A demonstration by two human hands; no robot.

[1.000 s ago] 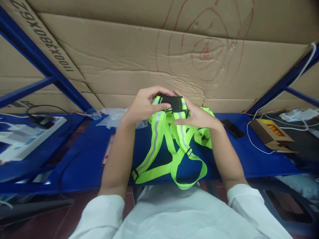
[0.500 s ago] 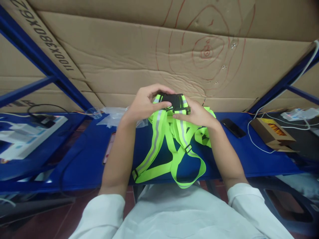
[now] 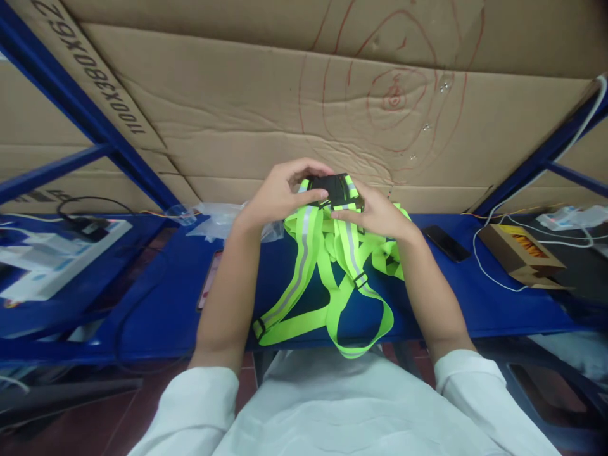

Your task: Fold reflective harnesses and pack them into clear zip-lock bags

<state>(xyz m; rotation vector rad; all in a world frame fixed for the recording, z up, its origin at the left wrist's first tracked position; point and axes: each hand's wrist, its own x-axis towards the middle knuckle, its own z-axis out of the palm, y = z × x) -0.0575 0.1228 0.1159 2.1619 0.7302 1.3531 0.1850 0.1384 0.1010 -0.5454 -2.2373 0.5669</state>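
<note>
Over the middle of the blue table [image 3: 465,297], the left hand [image 3: 285,196] pinches the black buckle [image 3: 336,189] of the reflective harness [image 3: 337,301], the right hand [image 3: 379,212] gripping its strapped end; the buckle looks joined, the straps [image 3: 303,253] seemingly left unarranged, looped across the table.

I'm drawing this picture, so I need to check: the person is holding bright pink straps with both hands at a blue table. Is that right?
Not quite: the straps aren't pink. The head view shows they're bright yellow-green. The left hand and right hand do hold them at a blue table.
</note>
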